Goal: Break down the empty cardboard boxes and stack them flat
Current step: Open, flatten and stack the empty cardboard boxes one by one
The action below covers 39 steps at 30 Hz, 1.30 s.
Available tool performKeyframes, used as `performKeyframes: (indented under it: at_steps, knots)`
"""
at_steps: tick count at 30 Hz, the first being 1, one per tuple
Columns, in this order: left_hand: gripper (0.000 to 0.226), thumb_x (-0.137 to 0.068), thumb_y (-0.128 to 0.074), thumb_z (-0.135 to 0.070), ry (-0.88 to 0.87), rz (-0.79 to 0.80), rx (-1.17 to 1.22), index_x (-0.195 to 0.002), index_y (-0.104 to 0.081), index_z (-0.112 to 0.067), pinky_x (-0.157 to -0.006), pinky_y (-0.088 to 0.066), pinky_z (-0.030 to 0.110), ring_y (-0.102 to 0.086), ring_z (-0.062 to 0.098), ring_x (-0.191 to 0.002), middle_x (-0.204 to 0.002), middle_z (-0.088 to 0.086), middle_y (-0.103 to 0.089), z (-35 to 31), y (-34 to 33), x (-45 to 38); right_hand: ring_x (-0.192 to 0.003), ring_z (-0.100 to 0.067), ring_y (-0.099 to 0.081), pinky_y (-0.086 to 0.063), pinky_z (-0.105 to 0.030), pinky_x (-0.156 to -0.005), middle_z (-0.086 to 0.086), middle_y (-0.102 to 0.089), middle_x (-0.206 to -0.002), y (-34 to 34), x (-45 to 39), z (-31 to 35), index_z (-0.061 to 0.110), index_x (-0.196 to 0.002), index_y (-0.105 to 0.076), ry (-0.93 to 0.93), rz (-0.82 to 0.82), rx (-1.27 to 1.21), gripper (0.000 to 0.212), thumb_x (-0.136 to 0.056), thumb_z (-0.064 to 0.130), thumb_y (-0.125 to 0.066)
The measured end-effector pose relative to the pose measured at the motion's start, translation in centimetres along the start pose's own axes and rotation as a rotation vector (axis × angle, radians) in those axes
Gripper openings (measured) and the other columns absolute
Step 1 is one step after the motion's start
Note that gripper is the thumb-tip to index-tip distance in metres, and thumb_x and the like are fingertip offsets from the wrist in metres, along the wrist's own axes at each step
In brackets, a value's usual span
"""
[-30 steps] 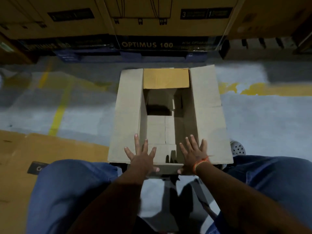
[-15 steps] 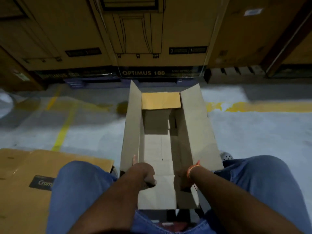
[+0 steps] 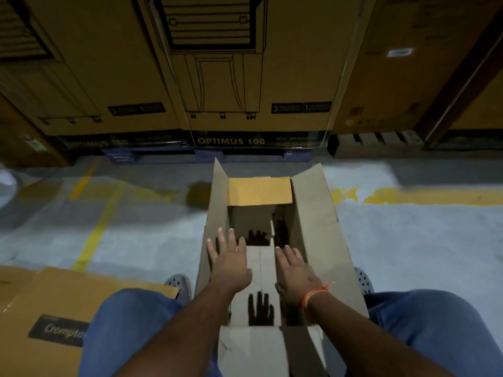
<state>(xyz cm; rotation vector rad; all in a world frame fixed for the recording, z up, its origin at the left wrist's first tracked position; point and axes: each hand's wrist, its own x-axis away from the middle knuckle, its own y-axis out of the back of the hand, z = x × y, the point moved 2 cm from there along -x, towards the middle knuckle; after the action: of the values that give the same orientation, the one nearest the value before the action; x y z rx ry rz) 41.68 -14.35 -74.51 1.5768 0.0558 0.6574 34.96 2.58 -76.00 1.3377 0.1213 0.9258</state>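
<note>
An open brown cardboard box (image 3: 315,229) stands on the floor between my knees, its long side flaps raised and its far short flap (image 3: 260,191) lit yellowish. My left hand (image 3: 228,261) reaches into the box with fingers spread and straight, near the left wall. My right hand (image 3: 295,270), an orange thread on its wrist, is spread open over the bottom flaps near the right wall. Neither hand grips anything. Shadows of both hands fall on the box bottom. The near flap (image 3: 253,349) lies toward me.
A flattened cardboard sheet (image 3: 40,303) with a printed label lies on the floor at the left. Large stacked cartons (image 3: 228,77) on pallets line the far side. Yellow floor lines (image 3: 95,232) cross the grey concrete. My shoes (image 3: 178,284) flank the box.
The hands left the near flap's edge, which they were gripping half a second ago, and reached open into the box. The side flaps stand more upright and the view tilted up.
</note>
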Motion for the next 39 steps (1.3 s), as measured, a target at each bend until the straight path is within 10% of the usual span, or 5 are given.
performKeyframes:
  at_steps: [12,19,25,33,39]
  knots:
    - [0.080,-0.083,-0.066,-0.046,0.228,0.025,0.222,-0.154,-0.030,-0.033,-0.113,0.005,0.076,0.029,0.054,-0.145,-0.162,0.020,0.032,2.0,1.4,-11.0,-0.107,-0.015,-0.056,-0.043,-0.042,-0.096,0.000,-0.055,-0.126,3.9,-16.5,0.4,0.022,-0.132,-0.054,-0.336,-0.120,-1.570,0.039,-0.095,0.015,-0.066]
    - [0.056,-0.087,-0.062,-0.039,0.223,-0.030,0.243,-0.141,-0.046,-0.034,-0.114,0.002,0.076,0.033,0.052,-0.144,-0.160,0.018,0.037,1.3,-0.4,-12.0,-0.127,-0.007,-0.044,-0.042,-0.030,-0.106,0.003,-0.043,-0.142,6.0,-21.2,1.2,0.025,-0.111,-0.059,0.078,-0.415,-0.720,0.040,-0.079,0.005,-0.072]
    - [0.071,-0.085,-0.063,-0.038,0.244,-0.038,0.216,-0.151,-0.038,-0.033,-0.115,0.007,0.074,0.031,0.051,-0.145,-0.159,0.019,0.039,1.4,-1.2,-12.1,-0.156,-0.024,-0.002,-0.022,-0.047,-0.123,-0.001,0.000,-0.170,9.2,-27.0,0.3,0.017,-0.142,-0.038,0.099,-0.295,-0.093,0.072,-0.080,0.020,-0.074]
    - [0.075,-0.085,-0.062,-0.039,0.207,-0.063,0.227,-0.152,-0.030,-0.032,-0.115,0.004,0.074,0.029,0.050,-0.147,-0.162,0.017,0.034,2.3,-2.0,-12.4,-0.131,-0.042,-0.044,-0.047,-0.056,-0.101,-0.011,-0.029,-0.155,11.6,-32.0,-0.8,0.029,-0.150,-0.022,-0.167,0.195,0.034,0.096,-0.070,0.034,-0.074]
    - [0.092,-0.087,-0.062,-0.043,0.221,-0.087,0.273,-0.160,-0.010,-0.024,-0.119,-0.002,0.067,0.020,0.044,-0.152,-0.163,0.017,0.030,3.1,-2.1,-12.2,-0.134,-0.033,-0.045,-0.041,-0.044,-0.112,-0.011,-0.040,-0.148,12.1,-27.9,-2.2,0.020,-0.145,-0.036,-0.011,-0.113,0.029,0.078,-0.077,0.021,-0.074]
